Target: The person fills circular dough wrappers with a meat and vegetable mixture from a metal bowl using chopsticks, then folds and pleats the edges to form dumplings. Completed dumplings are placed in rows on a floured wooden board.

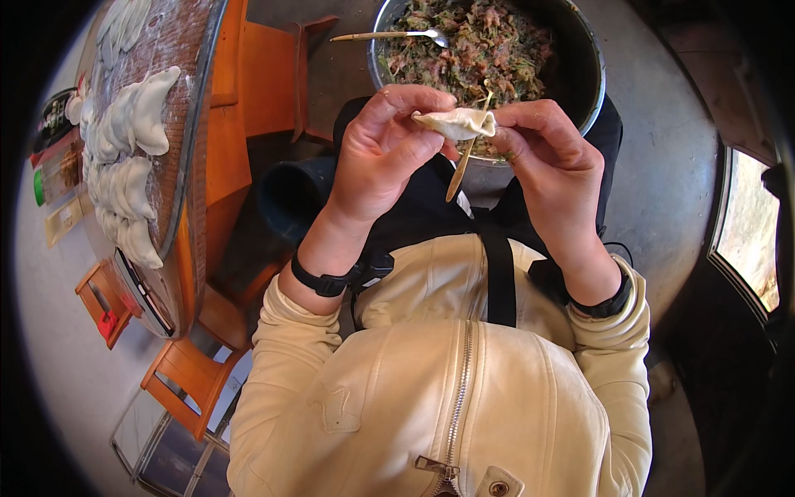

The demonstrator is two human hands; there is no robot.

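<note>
Both my hands hold one dough dumpling (pixel 456 124) above the near rim of a metal bowl. My left hand (pixel 388 146) pinches its left end between thumb and fingers. My right hand (pixel 553 155) grips the right end, where the dough edge looks folded. Chopped filling of meat and greens (pixel 478 46) lies in the large metal bowl (pixel 601 74). A spoon (pixel 388 36) rests across the bowl's left rim, its head on the filling. Another thin golden utensil (pixel 459 171) passes behind the dumpling; its far end lies at the filling.
At the left, a wooden table (pixel 186 124) with a floured top bears rows of shaped dumplings (pixel 127 124). Orange wooden chairs (pixel 273 77) stand beside it, and another chair (pixel 189 379) is at lower left. A dark blue bucket (pixel 295 196) stands left of my legs.
</note>
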